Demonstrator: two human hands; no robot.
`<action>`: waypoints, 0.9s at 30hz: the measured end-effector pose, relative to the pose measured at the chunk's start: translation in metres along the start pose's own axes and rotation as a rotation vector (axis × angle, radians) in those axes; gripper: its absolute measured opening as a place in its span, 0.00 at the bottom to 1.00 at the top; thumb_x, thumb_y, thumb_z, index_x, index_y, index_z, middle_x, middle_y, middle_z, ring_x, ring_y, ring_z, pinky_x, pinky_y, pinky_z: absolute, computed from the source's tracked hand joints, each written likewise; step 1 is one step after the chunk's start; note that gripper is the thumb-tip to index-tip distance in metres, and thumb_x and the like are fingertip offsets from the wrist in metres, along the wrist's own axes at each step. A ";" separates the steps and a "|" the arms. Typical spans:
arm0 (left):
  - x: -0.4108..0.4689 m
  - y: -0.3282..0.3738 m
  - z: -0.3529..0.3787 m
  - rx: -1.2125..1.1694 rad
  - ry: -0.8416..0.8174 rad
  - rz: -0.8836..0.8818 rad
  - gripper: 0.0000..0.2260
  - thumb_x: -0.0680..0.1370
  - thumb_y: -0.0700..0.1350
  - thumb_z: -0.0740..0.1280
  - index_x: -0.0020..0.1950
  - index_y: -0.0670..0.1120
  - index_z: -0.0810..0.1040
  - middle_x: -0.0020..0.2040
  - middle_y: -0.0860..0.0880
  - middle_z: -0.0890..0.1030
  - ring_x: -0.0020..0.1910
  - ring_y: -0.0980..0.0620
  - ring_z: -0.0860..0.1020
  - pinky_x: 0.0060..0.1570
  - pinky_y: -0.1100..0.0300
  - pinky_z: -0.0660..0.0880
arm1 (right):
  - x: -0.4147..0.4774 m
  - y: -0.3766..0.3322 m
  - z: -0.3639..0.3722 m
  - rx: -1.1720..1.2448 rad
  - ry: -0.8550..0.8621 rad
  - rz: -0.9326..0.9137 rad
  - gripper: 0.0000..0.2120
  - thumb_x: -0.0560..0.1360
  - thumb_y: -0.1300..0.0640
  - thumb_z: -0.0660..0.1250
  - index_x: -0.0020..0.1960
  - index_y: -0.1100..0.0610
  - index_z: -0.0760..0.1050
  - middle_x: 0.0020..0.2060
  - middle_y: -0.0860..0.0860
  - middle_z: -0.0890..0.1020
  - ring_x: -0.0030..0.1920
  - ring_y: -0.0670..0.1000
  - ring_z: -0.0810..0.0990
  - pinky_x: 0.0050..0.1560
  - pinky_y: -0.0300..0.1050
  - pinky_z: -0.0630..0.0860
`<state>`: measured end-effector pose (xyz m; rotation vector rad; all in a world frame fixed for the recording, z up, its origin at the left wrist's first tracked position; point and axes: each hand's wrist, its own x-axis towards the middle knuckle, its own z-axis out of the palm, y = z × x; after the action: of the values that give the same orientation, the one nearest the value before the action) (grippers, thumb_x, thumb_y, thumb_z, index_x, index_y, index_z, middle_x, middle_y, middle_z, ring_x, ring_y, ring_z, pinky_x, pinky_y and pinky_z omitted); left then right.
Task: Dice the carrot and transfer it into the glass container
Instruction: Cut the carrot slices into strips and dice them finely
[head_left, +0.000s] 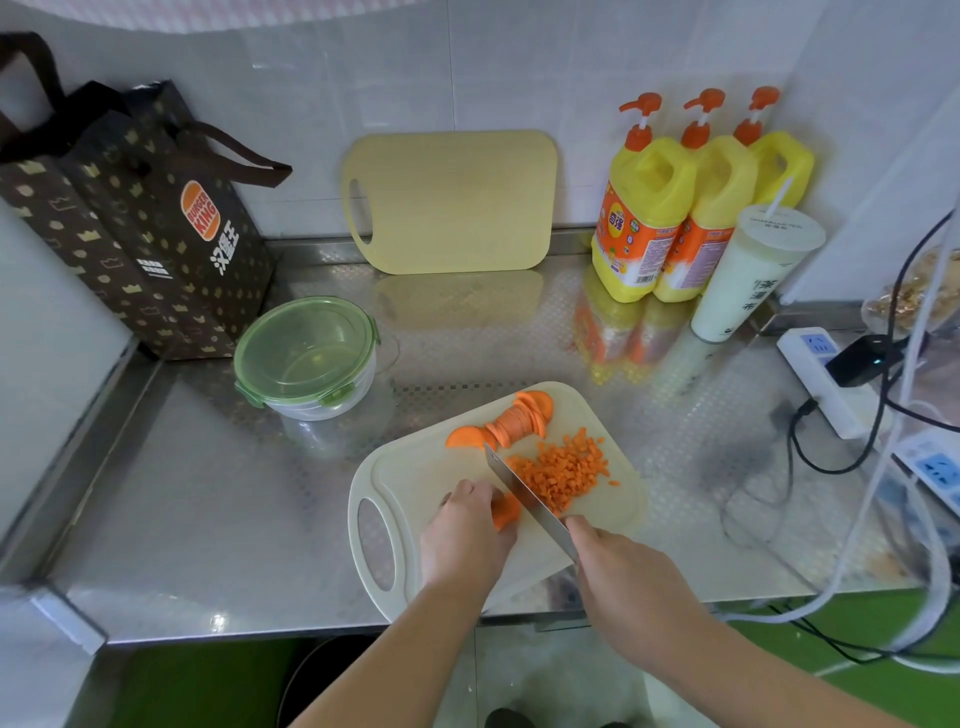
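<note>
Left grip clamped carrot, right grip clamped knife; slow, even cuts seemed wise; slices lay at 12 o'clock.

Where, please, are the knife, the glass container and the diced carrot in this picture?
knife (524, 499), head view, on the middle of the blade.
glass container (306, 353), head view, on the centre of its green lid.
diced carrot (566, 470), head view, on the middle of the pile.

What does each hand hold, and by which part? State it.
The right hand grips the knife by its handle. The left hand holds a carrot piece, curled over its left side.
</note>
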<state>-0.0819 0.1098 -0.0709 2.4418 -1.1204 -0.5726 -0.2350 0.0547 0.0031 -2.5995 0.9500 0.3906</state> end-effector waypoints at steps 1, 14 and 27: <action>0.000 0.000 0.000 0.004 0.002 -0.003 0.10 0.76 0.53 0.65 0.54 0.51 0.75 0.52 0.53 0.75 0.52 0.51 0.74 0.49 0.53 0.76 | -0.001 -0.001 0.000 -0.007 -0.002 -0.007 0.12 0.80 0.59 0.53 0.63 0.53 0.61 0.36 0.44 0.66 0.36 0.51 0.70 0.31 0.41 0.62; -0.003 -0.001 0.000 -0.024 -0.003 -0.012 0.11 0.76 0.53 0.66 0.56 0.51 0.76 0.53 0.53 0.75 0.50 0.50 0.76 0.48 0.53 0.76 | -0.008 -0.004 -0.005 -0.062 -0.033 -0.005 0.15 0.79 0.62 0.54 0.65 0.54 0.61 0.38 0.45 0.66 0.37 0.51 0.69 0.36 0.43 0.65; -0.002 -0.001 -0.003 0.026 -0.020 0.001 0.12 0.77 0.53 0.65 0.58 0.52 0.78 0.55 0.52 0.75 0.51 0.50 0.78 0.49 0.54 0.76 | -0.008 -0.005 -0.007 -0.123 -0.053 -0.055 0.16 0.80 0.60 0.53 0.67 0.55 0.59 0.35 0.46 0.63 0.35 0.51 0.67 0.31 0.43 0.61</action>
<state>-0.0803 0.1125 -0.0684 2.4632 -1.1437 -0.5875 -0.2368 0.0605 0.0136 -2.7047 0.8599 0.5153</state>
